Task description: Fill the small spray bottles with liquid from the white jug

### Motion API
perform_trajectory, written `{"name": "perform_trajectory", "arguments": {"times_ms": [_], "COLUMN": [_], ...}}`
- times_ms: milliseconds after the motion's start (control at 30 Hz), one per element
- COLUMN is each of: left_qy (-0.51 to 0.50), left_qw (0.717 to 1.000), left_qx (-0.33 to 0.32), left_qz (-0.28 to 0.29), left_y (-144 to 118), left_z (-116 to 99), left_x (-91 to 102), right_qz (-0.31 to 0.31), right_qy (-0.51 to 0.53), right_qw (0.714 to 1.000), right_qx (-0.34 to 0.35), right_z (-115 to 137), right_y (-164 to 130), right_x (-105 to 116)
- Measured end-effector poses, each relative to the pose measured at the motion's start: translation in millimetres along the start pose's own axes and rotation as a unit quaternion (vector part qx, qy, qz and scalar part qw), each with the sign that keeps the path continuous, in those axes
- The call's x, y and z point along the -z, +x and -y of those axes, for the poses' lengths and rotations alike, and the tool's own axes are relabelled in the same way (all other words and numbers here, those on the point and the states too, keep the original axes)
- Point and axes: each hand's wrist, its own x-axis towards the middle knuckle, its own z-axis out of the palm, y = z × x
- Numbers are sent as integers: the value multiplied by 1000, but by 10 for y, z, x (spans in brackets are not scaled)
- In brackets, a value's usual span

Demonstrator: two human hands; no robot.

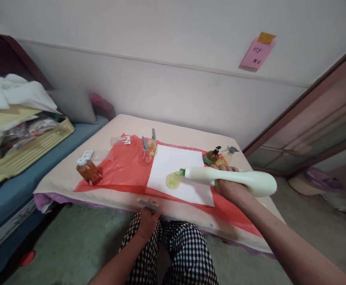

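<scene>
My right hand (227, 186) is wrapped round the middle of a large pale green bottle (256, 183), which lies tipped nearly level. Its green spout points left, at the mouth of a small clear round bottle (173, 181) with yellowish liquid in it. Whether the two touch, I cannot tell. The round bottle is on a white sheet (178, 158) with zigzag edges. Low in front, over my knee, my left hand (149, 217) is closed on a grey pump head (148, 205).
Red plastic (125, 166) covers much of the pale mattress (175, 132). Two clear pump bottles (145, 158), a dark green pump bottle (211, 157), another clear bottle (227, 155) and an amber bottle (89, 172) surround the sheet. A pink note (257, 53) hangs on the wall.
</scene>
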Motion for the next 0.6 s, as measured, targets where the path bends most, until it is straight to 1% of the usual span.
{"name": "perform_trajectory", "arguments": {"times_ms": [133,367,600], "left_qy": [-2,-6,-21], "left_qw": [1000,1000,1000], "left_qx": [-1,-3,-5], "left_qz": [-1,-6,-1], "left_y": [-1,-1,-5], "left_z": [19,66,102], "left_x": [0,-10,-27], "right_qz": [4,4,-12], "right_qy": [-12,-19,-19], "right_qw": [1000,1000,1000], "right_qx": [3,3,1], "right_z": [0,16,-24], "right_y": [3,21,-2], "right_x": [-12,43,-71]}}
